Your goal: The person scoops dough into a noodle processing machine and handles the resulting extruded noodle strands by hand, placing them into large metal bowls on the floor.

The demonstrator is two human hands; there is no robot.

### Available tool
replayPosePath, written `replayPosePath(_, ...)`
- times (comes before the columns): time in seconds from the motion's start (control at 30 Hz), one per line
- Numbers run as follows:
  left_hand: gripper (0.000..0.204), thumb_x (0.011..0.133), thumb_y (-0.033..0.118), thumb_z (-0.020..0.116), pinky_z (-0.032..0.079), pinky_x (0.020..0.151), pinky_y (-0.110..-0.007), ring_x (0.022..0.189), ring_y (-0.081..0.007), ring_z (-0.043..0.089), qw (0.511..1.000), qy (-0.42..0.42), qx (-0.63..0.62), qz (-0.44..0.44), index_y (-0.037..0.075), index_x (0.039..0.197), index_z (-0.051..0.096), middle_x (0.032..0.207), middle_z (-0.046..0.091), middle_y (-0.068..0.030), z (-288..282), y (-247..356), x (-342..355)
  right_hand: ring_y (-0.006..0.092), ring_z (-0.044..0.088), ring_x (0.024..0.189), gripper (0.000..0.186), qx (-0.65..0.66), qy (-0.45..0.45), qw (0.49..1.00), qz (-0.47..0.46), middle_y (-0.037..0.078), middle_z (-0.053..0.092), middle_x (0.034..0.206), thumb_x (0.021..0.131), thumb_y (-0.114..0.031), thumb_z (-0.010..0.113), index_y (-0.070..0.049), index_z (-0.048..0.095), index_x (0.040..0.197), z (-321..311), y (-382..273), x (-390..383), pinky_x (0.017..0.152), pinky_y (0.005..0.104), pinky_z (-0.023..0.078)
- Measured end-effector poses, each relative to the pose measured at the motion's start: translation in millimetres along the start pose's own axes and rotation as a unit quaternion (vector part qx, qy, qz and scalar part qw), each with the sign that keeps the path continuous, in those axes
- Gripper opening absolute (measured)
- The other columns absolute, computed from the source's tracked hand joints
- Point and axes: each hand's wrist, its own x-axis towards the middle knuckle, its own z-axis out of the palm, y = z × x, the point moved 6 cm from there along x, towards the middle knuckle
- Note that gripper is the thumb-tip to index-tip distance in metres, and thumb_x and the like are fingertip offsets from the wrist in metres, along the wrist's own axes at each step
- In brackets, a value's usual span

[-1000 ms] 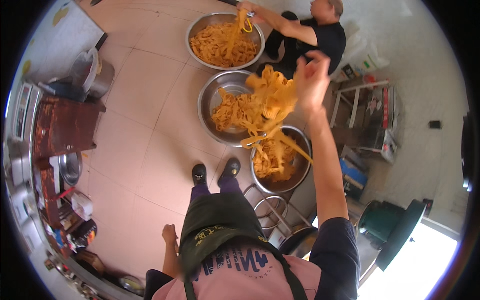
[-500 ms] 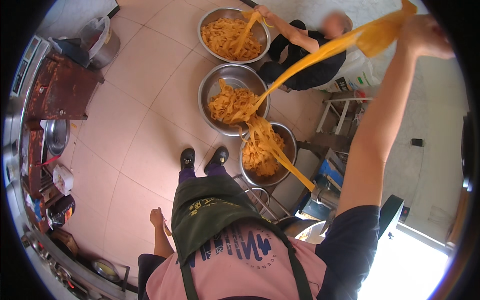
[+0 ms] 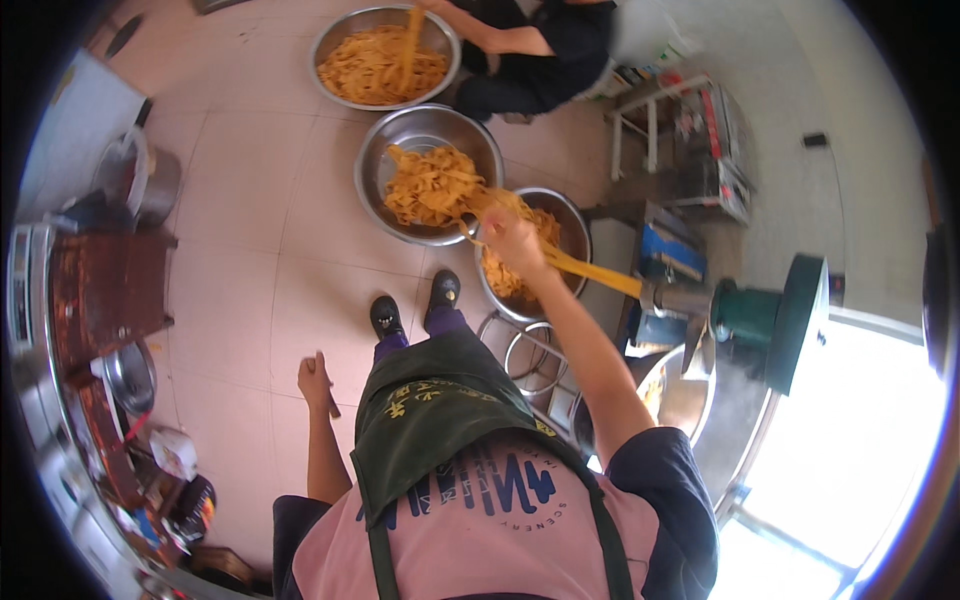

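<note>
My right hand (image 3: 510,240), closed, is low between two steel basins, with wide yellow noodle strips (image 3: 482,200) at its fingers. Left of it lies a noodle pile (image 3: 430,185) in the middle basin (image 3: 374,170). Below the hand, the nearer basin (image 3: 586,240) holds more noodles, partly hidden by my forearm. A flat yellow strip (image 3: 605,277) runs from this spot to the metal nozzle (image 3: 678,298) of a green machine (image 3: 745,315). Down at my left side, my left hand (image 3: 314,382) is closed on a thin dark piece (image 3: 333,408) whose kind I cannot make out.
Another person in dark clothes (image 3: 545,60) crouches by a far basin (image 3: 325,85) of noodles, lifting a strip. A metal-framed rack (image 3: 650,140) stands at right. Near my right side is a large pot (image 3: 695,400). A brown cabinet (image 3: 115,295) lines the left.
My right hand has come down and left from high at the upper right, bringing the long stretched noodle strip down to the basins. My left hand still holds the thin piece. The view has shifted.
</note>
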Motion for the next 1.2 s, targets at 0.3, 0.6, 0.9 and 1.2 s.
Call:
replayPosePath(0.3, 0.026, 0.097, 0.033, 0.046, 0.046, 0.090, -0.041, 0.076, -0.0169, 0.049, 0.771, -0.465, -0.425, -0.097, 0.010, 0.087, 0.048, 0.080, 0.048, -0.0043, 166, 183, -93, 0.0246, 0.062, 0.101, 0.055, 0.124, -0.047, 0.989, 0.065, 0.017, 0.062, 0.110, 0.081, -0.033, 0.071, -0.003, 0.051, 0.122, 52, -15, -211, 0.080, 0.0354, 0.052)
replayPosePath(0.6, 0.023, 0.095, 0.027, 0.054, 0.047, 0.085, -0.031, 0.097, -0.0133, 0.055, 0.772, -0.603, -0.198, 0.036, 0.008, 0.108, 0.054, 0.103, 0.057, -0.0053, 205, 228, -301, 0.0221, 0.047, 0.055, 0.033, 0.173, 0.199, 0.951, 0.164, 0.013, 0.047, 0.061, 0.088, -0.029, 0.063, 0.000, 0.050, 0.093, -36, 19, -392, 0.054, 0.0358, 0.040)
replayPosePath(0.9, 0.033, 0.076, 0.008, 0.072, 0.047, 0.090, -0.035, 0.101, -0.0214, 0.055, 0.661, -0.576, 0.018, 0.481, 0.005, 0.105, 0.056, 0.102, 0.056, -0.0086, 258, 202, -489, 0.0083, 0.044, 0.060, 0.025, 0.175, 0.425, 0.848, 0.262, 0.003, 0.051, 0.066, 0.087, -0.018, 0.066, -0.002, 0.055, 0.103, -94, 99, -675, 0.054, 0.0261, 0.040)
replayPosePath(1.2, 0.090, 0.062, 0.032, 0.083, 0.031, 0.108, -0.042, 0.130, -0.0348, 0.035, 0.594, -0.469, 0.327, 0.566, 0.013, 0.136, 0.036, 0.135, 0.037, -0.0230, 440, 187, -530, 0.0077, 0.045, 0.056, 0.025, 0.148, 0.502, 0.809, 0.268, 0.002, 0.051, 0.064, 0.087, -0.015, 0.065, -0.002, 0.058, 0.107, -139, 147, -738, 0.052, 0.0247, 0.040)
